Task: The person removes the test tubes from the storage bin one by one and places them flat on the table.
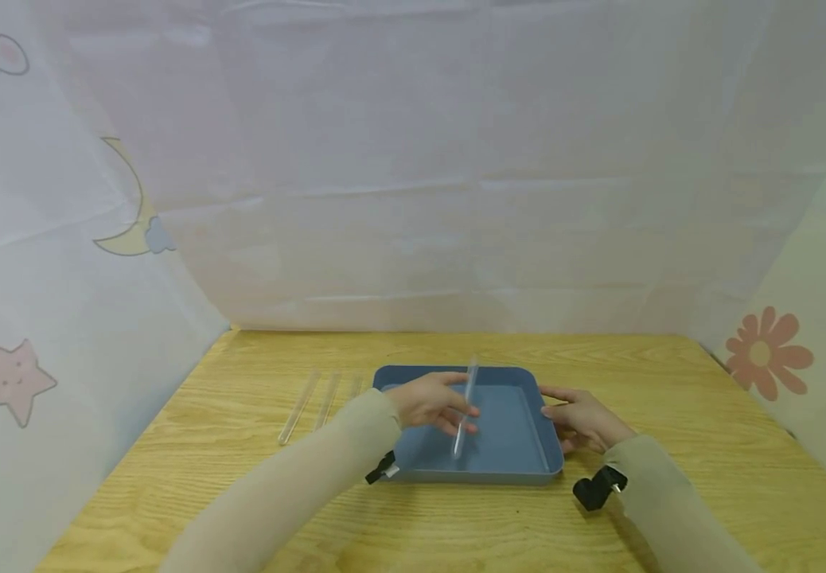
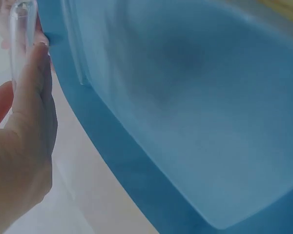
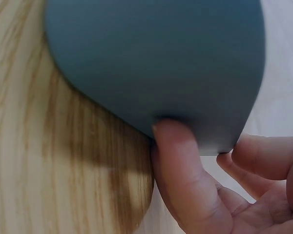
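The table [image 1: 456, 529] bears the blue tray [image 1: 508, 430]. The right hand [image 1: 588, 420] touches the tray's right wall; whether it grips cannot be told. The left hand [image 1: 429, 400] pinches a clear tube [image 1: 469, 393], slanted over the tray. Three similar tubes [image 1: 299, 407] lie left of the tray. Step in hand, as judged: positioning the tube. Next move calls for lowering, then release.

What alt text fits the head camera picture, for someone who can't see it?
A person's left hand holds a clear tube over a blue tray while the right hand holds the tray's right side. Three more clear tubes lie left of the tray on a wooden table.
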`<control>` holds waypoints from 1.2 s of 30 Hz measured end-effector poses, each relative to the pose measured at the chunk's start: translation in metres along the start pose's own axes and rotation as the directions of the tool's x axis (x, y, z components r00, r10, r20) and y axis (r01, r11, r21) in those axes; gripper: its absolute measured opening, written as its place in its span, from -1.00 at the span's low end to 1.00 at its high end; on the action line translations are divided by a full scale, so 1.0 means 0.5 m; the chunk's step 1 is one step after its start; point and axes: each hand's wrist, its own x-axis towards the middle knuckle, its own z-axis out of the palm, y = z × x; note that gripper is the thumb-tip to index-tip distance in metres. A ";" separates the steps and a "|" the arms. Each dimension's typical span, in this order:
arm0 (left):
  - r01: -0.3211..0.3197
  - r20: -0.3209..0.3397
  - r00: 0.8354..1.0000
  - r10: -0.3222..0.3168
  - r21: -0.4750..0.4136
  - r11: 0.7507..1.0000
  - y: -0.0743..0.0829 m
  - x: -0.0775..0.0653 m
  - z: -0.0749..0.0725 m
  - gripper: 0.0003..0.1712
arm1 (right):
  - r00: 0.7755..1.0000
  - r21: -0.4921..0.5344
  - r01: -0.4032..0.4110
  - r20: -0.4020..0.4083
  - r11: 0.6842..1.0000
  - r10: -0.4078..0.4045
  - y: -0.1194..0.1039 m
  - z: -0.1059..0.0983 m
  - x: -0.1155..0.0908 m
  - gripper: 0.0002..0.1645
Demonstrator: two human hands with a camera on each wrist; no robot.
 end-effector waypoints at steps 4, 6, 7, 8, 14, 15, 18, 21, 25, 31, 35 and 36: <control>0.002 0.011 1.000 -0.002 -0.018 1.000 -0.005 -0.008 -0.003 -0.19 | 1.000 -0.003 0.000 -0.002 1.000 0.000 -0.001 0.001 -0.001 -0.29; -0.001 0.016 1.000 0.001 -0.025 1.000 -0.007 -0.012 -0.006 -0.20 | 1.000 -0.004 0.000 -0.002 1.000 0.000 -0.001 0.000 -0.002 -0.29; -0.002 0.018 1.000 0.002 -0.026 1.000 -0.007 -0.014 -0.007 -0.20 | 1.000 -0.005 0.001 0.000 1.000 -0.001 0.000 0.000 -0.002 -0.29; -0.003 0.021 1.000 0.004 -0.026 1.000 -0.008 -0.017 -0.009 -0.20 | 1.000 -0.007 0.003 0.003 1.000 -0.003 0.000 0.000 -0.002 -0.29; -0.022 0.027 0.999 0.023 -0.040 0.999 -0.011 -0.030 -0.020 -0.21 | 1.000 -0.002 -0.003 0.007 1.000 0.003 0.003 0.000 -0.003 -0.29; -0.028 0.024 0.999 0.029 -0.044 0.999 -0.012 -0.031 -0.022 -0.21 | 1.000 -0.002 -0.001 0.010 1.000 0.001 0.003 0.000 -0.003 -0.28; -0.035 0.018 0.999 0.036 -0.052 0.998 -0.013 -0.036 -0.030 -0.22 | 1.000 0.002 0.001 0.014 1.000 -0.001 0.003 0.000 -0.002 -0.28; -0.036 0.012 0.999 0.037 -0.062 0.997 -0.017 -0.040 -0.040 -0.22 | 1.000 0.002 0.005 0.017 1.000 -0.005 0.001 0.000 -0.002 -0.28; -0.037 -0.001 0.999 0.037 -0.070 0.997 -0.022 -0.048 -0.053 -0.22 | 1.000 -0.002 0.009 0.018 1.000 -0.009 0.002 0.000 -0.002 -0.28; -0.039 -0.015 0.999 0.038 -0.075 0.996 -0.028 -0.064 -0.071 -0.21 | 0.999 0.012 0.014 0.031 1.000 -0.015 0.003 -0.002 -0.002 -0.28; -0.044 -0.021 0.999 0.043 -0.076 0.996 -0.034 -0.072 -0.083 -0.21 | 0.999 0.020 0.017 0.039 1.000 -0.018 0.003 -0.003 -0.001 -0.27; -0.045 -0.022 0.999 0.043 -0.079 0.996 -0.036 -0.074 -0.087 -0.21 | 0.999 0.019 0.017 0.039 1.000 -0.018 0.003 -0.003 -0.001 -0.27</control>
